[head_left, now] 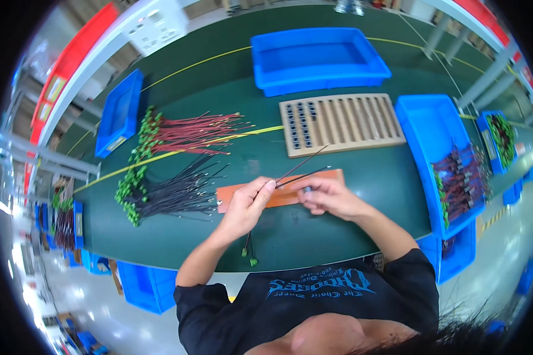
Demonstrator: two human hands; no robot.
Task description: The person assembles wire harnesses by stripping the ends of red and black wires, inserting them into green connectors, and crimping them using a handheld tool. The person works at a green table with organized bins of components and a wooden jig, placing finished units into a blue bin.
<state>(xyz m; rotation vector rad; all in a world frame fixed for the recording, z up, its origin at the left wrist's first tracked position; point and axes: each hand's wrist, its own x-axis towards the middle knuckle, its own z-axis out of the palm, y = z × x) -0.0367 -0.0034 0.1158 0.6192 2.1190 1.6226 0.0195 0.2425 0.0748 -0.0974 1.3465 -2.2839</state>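
My left hand pinches two thin wires, one red and one black, whose bare ends point up and to the right over an orange board. Their green-tipped tails hang below my wrist near the table's front edge. My right hand is closed around a small dark part right beside the wires. A bundle of red wires and a bundle of black wires, both with green connectors, lie to the left on the green table.
A wooden slotted rack with several dark parts in its left rows lies behind my hands. Blue bins stand at the back, left and right; the right one holds assembled wires.
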